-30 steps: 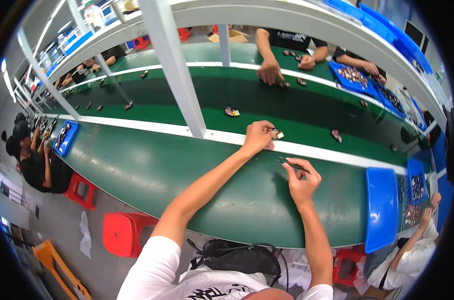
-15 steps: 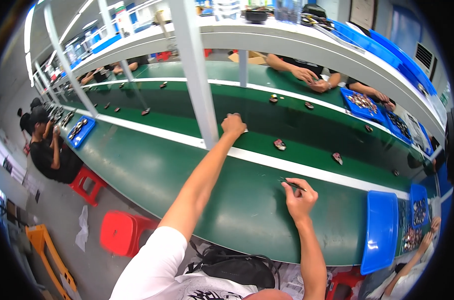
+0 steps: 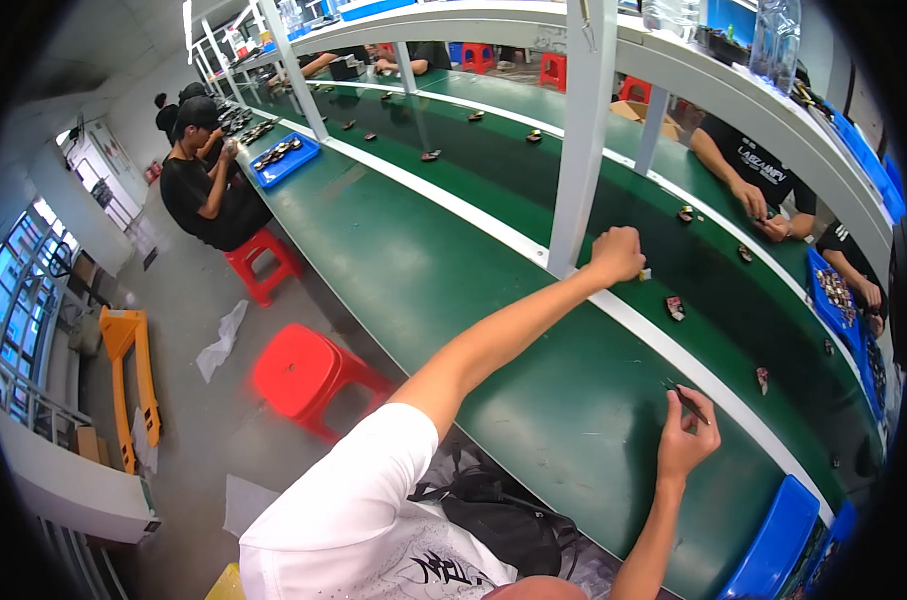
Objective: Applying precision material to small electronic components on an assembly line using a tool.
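My left hand (image 3: 618, 256) reaches across the green belt (image 3: 533, 190) beside a white post (image 3: 580, 150), its fingers curled down. A small whitish-yellow piece (image 3: 644, 274) shows at its fingertips; whether it is gripped or only touched is hidden. Over the near green worktop (image 3: 573, 400), my right hand (image 3: 687, 440) is closed around thin dark tweezers (image 3: 689, 403), tips pointing up and left. A small pinkish-dark part (image 3: 674, 308) lies on the belt to the right of my left hand, and another reddish part (image 3: 762, 380) lies farther right.
A white rail (image 3: 453, 210) separates worktop and belt. Overhead runs a white shelf (image 3: 693, 70). A blue tray (image 3: 773, 545) sits at lower right, another blue tray (image 3: 286, 160) at far left near a seated person (image 3: 208, 185). A red stool (image 3: 303, 370) and black bag (image 3: 498, 520) are close to me.
The view has swung left, so the scene sits farther right in the picture. My left hand remains over the belt by the post, and my right hand keeps holding the tweezers.
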The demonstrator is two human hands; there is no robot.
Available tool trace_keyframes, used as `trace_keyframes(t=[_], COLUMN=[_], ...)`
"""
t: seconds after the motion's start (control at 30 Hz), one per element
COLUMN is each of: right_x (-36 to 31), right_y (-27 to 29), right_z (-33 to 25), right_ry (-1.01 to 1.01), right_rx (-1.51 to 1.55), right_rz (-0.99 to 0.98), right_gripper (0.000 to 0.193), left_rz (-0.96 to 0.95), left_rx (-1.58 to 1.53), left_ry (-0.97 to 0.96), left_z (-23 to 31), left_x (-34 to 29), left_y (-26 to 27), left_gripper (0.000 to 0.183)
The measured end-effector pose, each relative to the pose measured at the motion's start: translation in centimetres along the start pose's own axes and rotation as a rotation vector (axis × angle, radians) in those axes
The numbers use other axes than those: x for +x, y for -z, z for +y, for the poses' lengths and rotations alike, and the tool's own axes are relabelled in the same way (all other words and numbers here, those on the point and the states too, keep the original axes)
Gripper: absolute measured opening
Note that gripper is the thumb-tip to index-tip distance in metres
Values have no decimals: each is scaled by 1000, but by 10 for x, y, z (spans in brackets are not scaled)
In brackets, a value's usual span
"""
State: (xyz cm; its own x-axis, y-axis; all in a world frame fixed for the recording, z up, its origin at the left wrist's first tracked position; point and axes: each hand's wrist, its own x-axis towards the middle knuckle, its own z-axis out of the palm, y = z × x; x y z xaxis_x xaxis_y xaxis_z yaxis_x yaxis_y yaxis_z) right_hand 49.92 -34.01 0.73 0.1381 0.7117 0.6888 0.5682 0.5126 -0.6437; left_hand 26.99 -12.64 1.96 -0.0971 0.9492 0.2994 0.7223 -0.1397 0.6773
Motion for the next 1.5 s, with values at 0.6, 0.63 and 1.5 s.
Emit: trace_keyframes(t=[0.6, 0.63, 1.5], right_x=[3, 0, -13], right_y=[11, 13, 13], right_z=[-10, -2, -3], right_ry=[-674, -606, -487], right_rx=[423, 439, 348], right_rz=[-91, -64, -143], right_gripper=[17, 17, 16], left_rz=[-481, -524, -474], left_rx=[-820, -849, -934], left_ry=[150, 159, 97], left_z=[28, 30, 50], left_x=[-173, -173, -189], left_y=[2, 0, -5], left_gripper=[14, 15, 20])
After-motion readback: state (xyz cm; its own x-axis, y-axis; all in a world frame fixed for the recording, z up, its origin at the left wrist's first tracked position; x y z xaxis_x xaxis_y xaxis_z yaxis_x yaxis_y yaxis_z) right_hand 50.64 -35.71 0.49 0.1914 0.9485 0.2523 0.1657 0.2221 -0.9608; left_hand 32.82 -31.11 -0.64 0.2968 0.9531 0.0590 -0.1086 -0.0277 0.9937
